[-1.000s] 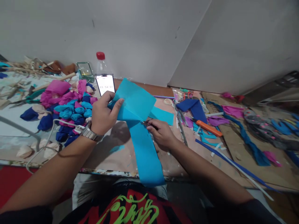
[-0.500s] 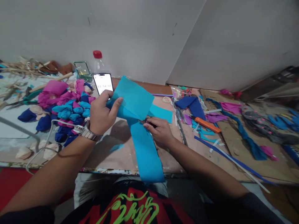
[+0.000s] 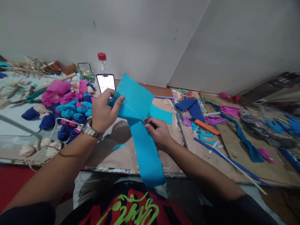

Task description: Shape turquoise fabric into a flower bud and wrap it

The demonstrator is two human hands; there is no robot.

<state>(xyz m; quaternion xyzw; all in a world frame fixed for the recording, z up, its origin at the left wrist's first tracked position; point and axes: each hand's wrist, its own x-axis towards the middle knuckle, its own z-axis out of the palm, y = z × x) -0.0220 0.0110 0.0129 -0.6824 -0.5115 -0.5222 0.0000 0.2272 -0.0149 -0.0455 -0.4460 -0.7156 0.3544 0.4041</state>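
Note:
My left hand [image 3: 104, 109] is closed on a turquoise crepe paper strip [image 3: 136, 97], thumb on top and fingers hidden behind it. The upper part of the paper is folded into a raised square, while a long tail hangs down over the table's front edge. My right hand [image 3: 160, 132] is closed around a small dark-handled tool [image 3: 152, 123], its thin metal tip at the lower corner of the folded square. Most of this tool is hidden by the fingers, so I cannot tell its exact kind. Another turquoise paper piece [image 3: 161, 114] shows behind the right hand.
Pink, blue and turquoise paper rosettes [image 3: 81, 110] crowd the left, beside a white cable [image 3: 56, 125]. A lit phone [image 3: 105, 82] leans before a red-capped bottle [image 3: 102, 57]. Rightward lie an orange cutter [image 3: 206, 126], blue paper [image 3: 192, 106] and cardboard [image 3: 231, 137].
The view has shifted slightly. Both hands keep their hold on the paper and the tool, in nearly the same pose, and the phone's timer has advanced.

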